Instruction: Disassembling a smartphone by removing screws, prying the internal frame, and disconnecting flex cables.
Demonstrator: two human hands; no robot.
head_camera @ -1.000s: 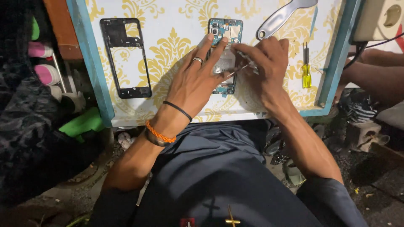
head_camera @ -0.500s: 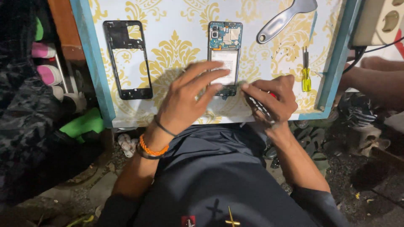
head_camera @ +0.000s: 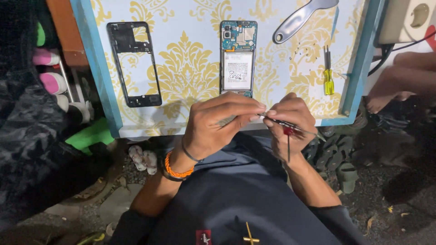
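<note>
An opened phone with its battery and circuit board showing lies on the patterned table. Both hands are near the table's front edge, below the phone and off it. My right hand grips dark tweezers and a thin red-handled screwdriver that hangs downward. My left hand has its fingertips pinched against the end of the tool at my right hand's fingers. Whether a small part sits between the fingertips is too small to tell.
A black phone frame lies at the table's left. A metal opening tool and a yellow screwdriver lie at the right. A white socket block and another person's limb are beyond the blue edge. Pink-capped bottles stand left.
Both hands have drawn back from the phone to the table's front edge. They now meet fingertip to fingertip, and the phone lies uncovered.
</note>
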